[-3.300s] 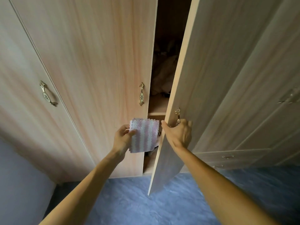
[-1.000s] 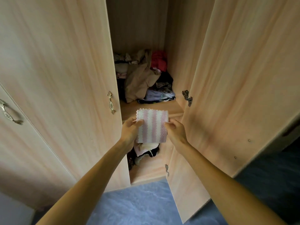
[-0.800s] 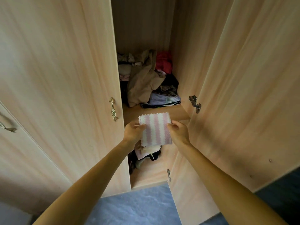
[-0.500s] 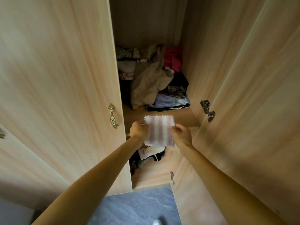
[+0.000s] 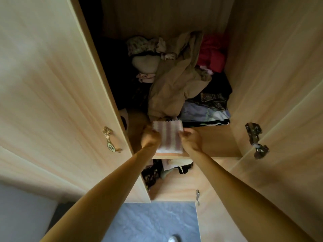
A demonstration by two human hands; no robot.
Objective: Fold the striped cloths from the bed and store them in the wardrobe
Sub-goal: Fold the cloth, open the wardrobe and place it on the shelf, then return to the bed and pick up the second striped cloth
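The folded striped cloth (image 5: 168,137) is right over the front lip of the wardrobe shelf (image 5: 218,142) - can't tell if it's touching the board. My left hand (image 5: 150,137) pinches its 9 o'clock edge and my right hand (image 5: 191,139) pinches the 3 o'clock edge. To me it looks light, soft and floppy, not fragile, but the fold could flop open, so I'd grip both side edges and lay it flat. There's a messy clothes pile (image 5: 174,89) at 12 o'clock - the bare board toward 3 o'clock looks safer.
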